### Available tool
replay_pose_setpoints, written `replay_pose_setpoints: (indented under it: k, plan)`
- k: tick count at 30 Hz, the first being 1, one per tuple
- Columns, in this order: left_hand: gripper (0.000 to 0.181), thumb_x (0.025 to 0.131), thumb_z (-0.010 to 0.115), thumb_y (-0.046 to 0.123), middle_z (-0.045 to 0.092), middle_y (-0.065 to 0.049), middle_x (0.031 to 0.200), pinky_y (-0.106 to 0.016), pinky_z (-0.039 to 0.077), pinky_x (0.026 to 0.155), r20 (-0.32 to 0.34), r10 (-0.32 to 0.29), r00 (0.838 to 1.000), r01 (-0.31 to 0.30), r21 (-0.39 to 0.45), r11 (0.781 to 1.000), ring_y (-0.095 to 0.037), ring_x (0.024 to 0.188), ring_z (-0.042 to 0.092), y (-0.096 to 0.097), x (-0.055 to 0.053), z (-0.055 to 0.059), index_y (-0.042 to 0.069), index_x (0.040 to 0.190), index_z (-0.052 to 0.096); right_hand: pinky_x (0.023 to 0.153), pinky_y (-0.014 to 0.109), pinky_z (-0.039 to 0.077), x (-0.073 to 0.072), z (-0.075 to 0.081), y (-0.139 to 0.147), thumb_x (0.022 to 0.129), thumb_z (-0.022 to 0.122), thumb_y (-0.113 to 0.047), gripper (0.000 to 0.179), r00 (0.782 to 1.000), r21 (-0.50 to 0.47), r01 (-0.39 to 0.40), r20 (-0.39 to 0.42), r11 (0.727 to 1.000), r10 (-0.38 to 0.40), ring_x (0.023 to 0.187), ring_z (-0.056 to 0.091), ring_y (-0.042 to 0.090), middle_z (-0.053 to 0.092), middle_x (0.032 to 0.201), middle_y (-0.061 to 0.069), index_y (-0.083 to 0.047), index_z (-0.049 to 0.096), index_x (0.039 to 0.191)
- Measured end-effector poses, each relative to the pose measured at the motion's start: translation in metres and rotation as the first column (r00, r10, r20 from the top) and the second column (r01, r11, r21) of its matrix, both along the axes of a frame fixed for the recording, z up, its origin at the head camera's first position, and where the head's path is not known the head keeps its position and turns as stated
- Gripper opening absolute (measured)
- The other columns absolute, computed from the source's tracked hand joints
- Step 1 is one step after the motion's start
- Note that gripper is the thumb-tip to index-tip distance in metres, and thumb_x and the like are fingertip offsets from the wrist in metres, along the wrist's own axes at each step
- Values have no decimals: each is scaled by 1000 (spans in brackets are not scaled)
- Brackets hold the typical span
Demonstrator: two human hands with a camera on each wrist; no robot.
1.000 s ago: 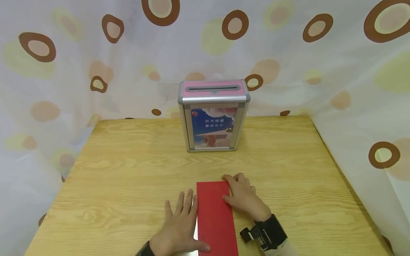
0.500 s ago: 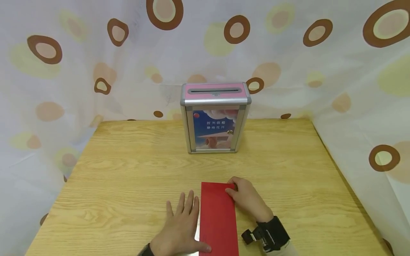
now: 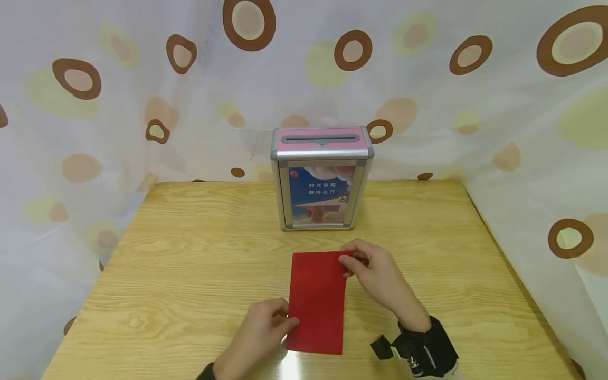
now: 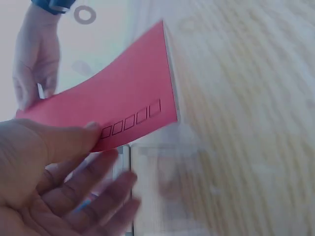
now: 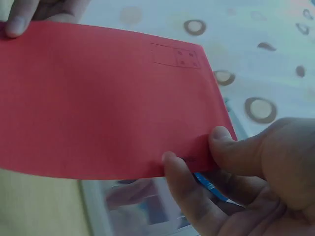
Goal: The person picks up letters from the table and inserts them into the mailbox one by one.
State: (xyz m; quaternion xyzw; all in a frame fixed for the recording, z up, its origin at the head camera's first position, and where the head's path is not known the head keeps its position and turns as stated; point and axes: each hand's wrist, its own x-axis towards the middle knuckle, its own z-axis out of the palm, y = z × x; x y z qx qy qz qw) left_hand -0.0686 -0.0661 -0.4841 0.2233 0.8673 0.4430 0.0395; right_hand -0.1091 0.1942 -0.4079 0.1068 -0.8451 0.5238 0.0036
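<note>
A red envelope (image 3: 317, 303) is held between both hands above the near part of the table. My left hand (image 3: 260, 330) pinches its left edge, thumb on top and the other fingers beneath. At the upper right corner my right hand (image 3: 380, 272) grips it between thumb and fingers. Printed postcode boxes show on the envelope (image 4: 130, 119) in the left wrist view, and a printed stamp frame on the envelope (image 5: 98, 103) in the right wrist view. Beyond the hands stands a mailbox (image 3: 323, 179), upright, with a slot in its pink top and a picture door.
The wood-grain table (image 3: 204, 237) lies under everything. A white curtain (image 3: 214, 79) with brown rings hangs behind and along both sides. The right wrist wears a black strap with a small camera (image 3: 418, 348).
The envelope has come up off the table, its near end now in view. My left hand has gone from flat, spread fingers to pinching its edge. The right hand has shifted slightly right.
</note>
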Motion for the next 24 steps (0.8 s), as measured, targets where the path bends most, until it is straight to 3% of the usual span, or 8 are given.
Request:
replay_pose_setpoints:
  k: [1,4,10,16,22,24]
  plan:
    - [14,83,75,8,69,5,78,-25,55,59,4,0,1000,-1,34,999,-5,67,61,-1,-1,0,16,79,64,66,32,59,0,6,0,92,64,-2,12,1000,0,-21,-22,1000,21,72,66,18,69,84,6,-8,67,103]
    - [9,85,74,7,72,0,80,-19,53,51,11,5,1000,-6,110,994,-6,62,65,-2,-4,3,13,83,67,67,31,58,2,25,-3,93,63,-3,14,995,30,-45,-83,999,47,75,67,13,70,86,3,-12,66,103]
    - [11,82,77,7,72,5,78,-22,57,60,-96,89,991,-71,178,982,-5,68,66,0,-11,19,15,82,70,60,30,54,5,66,2,86,73,-8,15,966,137,-9,-255,991,44,77,66,7,72,87,-5,-18,68,96]
    - [11,83,76,4,74,0,86,-22,58,69,-238,111,965,-48,255,966,-7,79,68,8,-25,52,11,90,72,71,21,57,9,112,9,82,75,0,20,881,173,-4,-465,985,85,78,66,7,72,88,-5,-13,71,97]
    - [17,87,71,2,73,-7,96,-30,59,76,-292,133,947,-14,376,927,-15,87,69,14,-44,85,8,103,71,72,15,55,11,153,8,78,75,8,26,781,126,-39,-615,991,108,77,65,8,73,90,0,-8,72,99]
    - [20,87,70,1,73,-9,99,-31,59,76,-318,139,938,-6,385,923,-16,89,69,16,-49,94,7,106,70,73,17,55,12,164,6,77,74,12,28,755,110,-62,-645,992,119,77,65,9,73,90,1,-6,72,98]
